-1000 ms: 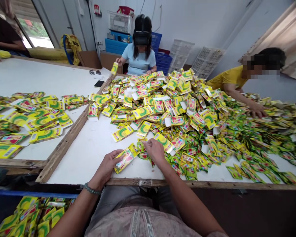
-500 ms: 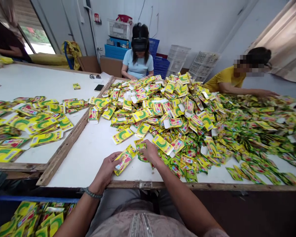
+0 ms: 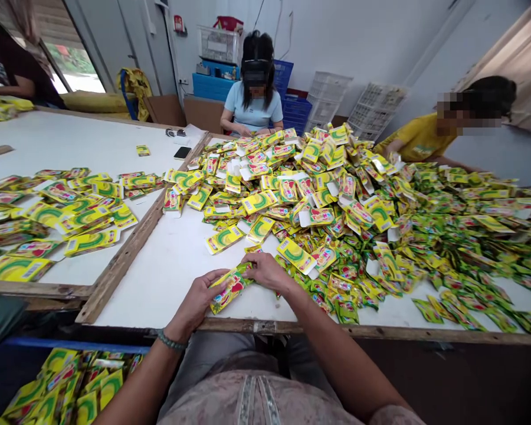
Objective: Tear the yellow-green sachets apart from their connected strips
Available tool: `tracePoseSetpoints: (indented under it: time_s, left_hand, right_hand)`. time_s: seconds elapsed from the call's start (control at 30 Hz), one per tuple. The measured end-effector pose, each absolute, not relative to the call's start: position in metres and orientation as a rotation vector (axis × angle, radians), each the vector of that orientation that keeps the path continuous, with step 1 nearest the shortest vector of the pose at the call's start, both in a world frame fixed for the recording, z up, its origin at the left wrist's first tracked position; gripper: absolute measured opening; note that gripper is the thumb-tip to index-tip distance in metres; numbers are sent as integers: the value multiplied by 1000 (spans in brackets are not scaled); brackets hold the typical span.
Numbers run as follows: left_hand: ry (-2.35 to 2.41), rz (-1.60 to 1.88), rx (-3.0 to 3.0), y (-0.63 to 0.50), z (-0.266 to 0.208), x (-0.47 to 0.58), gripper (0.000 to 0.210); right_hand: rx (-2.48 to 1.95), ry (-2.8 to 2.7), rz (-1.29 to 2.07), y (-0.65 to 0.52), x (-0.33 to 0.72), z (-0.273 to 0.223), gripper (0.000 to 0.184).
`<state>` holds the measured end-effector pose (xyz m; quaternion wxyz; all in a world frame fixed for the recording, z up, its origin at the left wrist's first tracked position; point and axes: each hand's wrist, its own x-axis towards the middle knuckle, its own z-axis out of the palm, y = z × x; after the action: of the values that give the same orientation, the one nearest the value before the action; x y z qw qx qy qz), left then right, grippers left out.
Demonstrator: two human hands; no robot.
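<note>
Right hand (image 3: 268, 273) has drawn back from the sachet pile toward the near tabletop edge, its fingers now meeting the top end of the yellow carton (image 3: 228, 288) held by the left hand (image 3: 200, 300).

place: packing workshop
evidence: long white work tables (image 3: 168, 260) heaped with yellow-green packets (image 3: 336, 195), seated co-workers (image 3: 254, 97) sorting, stacked plastic crates (image 3: 325, 97) along wall

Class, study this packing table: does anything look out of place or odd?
One small yellow packet lies alone on the bare left table, apart from every pile. A black phone also sits among the packaging near the wooden divider.
</note>
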<state>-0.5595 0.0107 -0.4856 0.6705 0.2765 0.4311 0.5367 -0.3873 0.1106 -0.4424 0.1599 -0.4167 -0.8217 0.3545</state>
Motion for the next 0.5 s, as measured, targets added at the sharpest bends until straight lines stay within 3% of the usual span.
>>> tracePoseSetpoints:
  time_s: [0.2, 0.5]
  left_hand:
    - [986, 1269, 526, 12, -484, -558, 49]
    - [969, 1299, 511, 11, -481, -560, 44]
  right_hand:
    - [-1206, -1910, 1119, 102, -396, -444, 34]
    - [-1190, -1971, 1246, 75, -409, -440, 23]
